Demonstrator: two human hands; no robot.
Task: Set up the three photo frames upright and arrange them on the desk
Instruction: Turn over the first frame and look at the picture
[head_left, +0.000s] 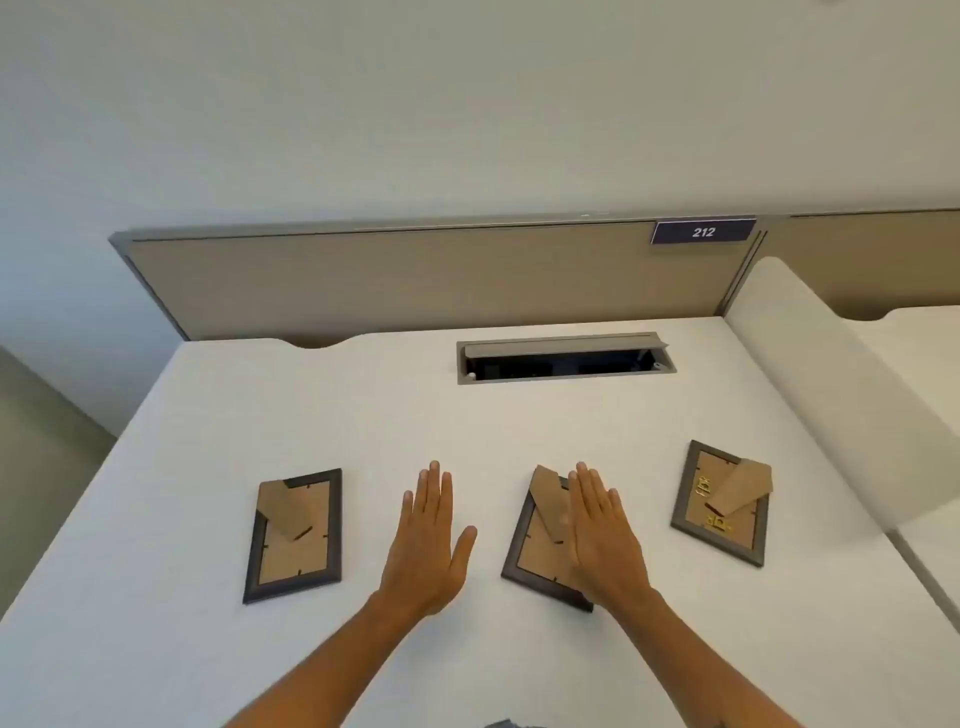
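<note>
Frames lie face-down on the white desk (363, 415) — left frame (294, 538), middle frame (540, 545), right frame (719, 501). Left hand (428, 545) hovers flat, empty, fingers extended; right hand (605, 535) likewise, over the middle frame (contact unclear). A plaque (703, 232) reads "212".

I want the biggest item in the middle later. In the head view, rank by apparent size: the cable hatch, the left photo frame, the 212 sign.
1. cable hatch, widest despite lying farther away.
2. left photo frame, though nearness flatters it.
3. 212 sign, clearly smallest, also farthest.
</note>
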